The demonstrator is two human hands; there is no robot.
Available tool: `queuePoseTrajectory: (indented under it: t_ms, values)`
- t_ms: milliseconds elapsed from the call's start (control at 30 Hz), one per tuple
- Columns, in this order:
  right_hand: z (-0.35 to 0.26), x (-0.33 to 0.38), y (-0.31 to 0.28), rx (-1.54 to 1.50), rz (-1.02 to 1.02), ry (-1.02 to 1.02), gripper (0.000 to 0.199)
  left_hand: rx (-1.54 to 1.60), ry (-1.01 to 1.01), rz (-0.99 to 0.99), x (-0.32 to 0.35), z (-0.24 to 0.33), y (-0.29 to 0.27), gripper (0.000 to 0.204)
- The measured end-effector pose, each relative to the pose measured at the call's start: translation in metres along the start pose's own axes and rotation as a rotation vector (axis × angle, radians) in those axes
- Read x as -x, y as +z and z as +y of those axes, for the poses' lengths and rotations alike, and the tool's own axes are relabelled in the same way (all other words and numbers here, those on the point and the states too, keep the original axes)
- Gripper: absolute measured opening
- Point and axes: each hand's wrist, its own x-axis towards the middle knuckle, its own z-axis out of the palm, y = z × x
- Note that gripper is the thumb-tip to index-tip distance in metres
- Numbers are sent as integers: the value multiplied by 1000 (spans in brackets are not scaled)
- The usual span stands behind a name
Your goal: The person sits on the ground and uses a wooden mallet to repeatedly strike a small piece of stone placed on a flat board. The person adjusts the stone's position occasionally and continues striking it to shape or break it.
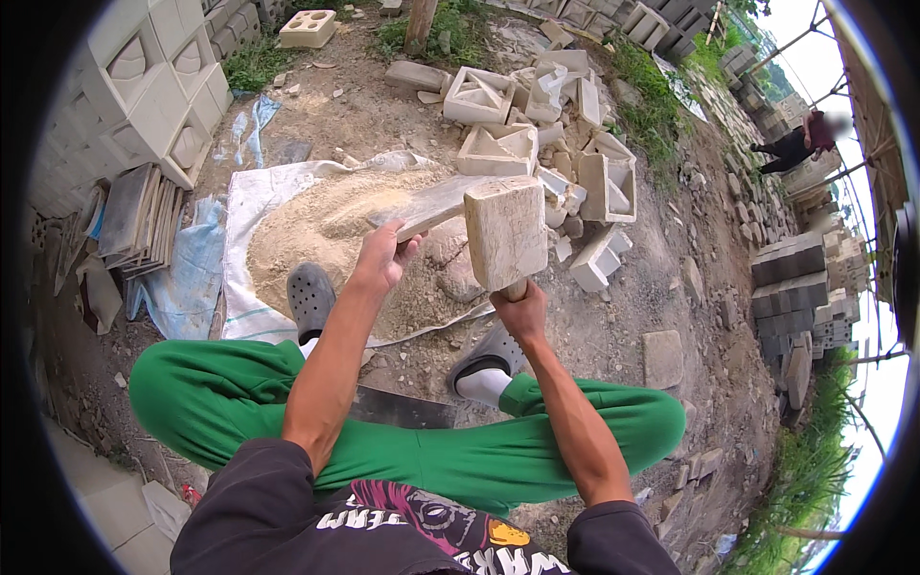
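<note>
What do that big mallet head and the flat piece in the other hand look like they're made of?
The mallet head looks like pale, unfinished wood: blocky, with matte, dusty faces. The flat slab in the left hand seems to be cement or stone, grey and rough, though dust makes that uncertain.

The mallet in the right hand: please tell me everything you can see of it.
The mallet has a big, block-shaped head, pale beige and dusty, looking like wood. It is held upright, head up, over the sand pile. Only a short piece of handle shows below the head, where the right hand wraps it. Its left side meets a flat pale slab, gripped by the left hand.
</note>
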Motion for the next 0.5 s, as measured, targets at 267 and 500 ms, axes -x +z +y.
queuePoseTrajectory:
  t_ms: [267,500]
  values:
    - [-11,-3,-7,21,21,44,37,43,-47,-25,6,1,4,29]
    - [2,-3,-8,190,-204,244,37,-180,59,-44,9,-1,8,28]
